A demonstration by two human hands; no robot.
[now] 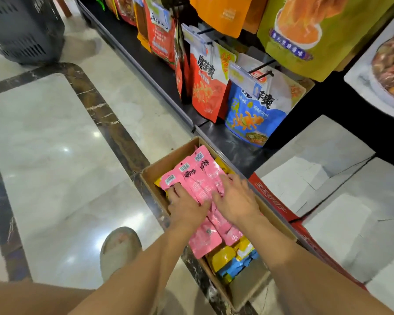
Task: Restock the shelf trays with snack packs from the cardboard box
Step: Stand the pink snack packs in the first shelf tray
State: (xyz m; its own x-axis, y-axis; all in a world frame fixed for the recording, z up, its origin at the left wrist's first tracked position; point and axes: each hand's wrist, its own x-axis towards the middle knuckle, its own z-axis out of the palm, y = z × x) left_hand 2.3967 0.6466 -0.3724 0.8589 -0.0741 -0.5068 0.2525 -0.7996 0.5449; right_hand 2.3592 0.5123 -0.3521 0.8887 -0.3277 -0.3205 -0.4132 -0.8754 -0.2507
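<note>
An open cardboard box sits on the floor beside the shelf base. Several long pink snack packs lie fanned on top inside it, with yellow and blue packs under them at the near end. My left hand rests on the left side of the pink packs, fingers curled over their edge. My right hand lies flat on the right side of the same packs, fingers spread. Whether either hand grips the packs is unclear.
Hanging snack bags, red and blue, fill pegs on the black shelf above the box. White cartons with red edges stand to the right. A dark basket sits far left on the marble floor. My sandalled foot is near the box.
</note>
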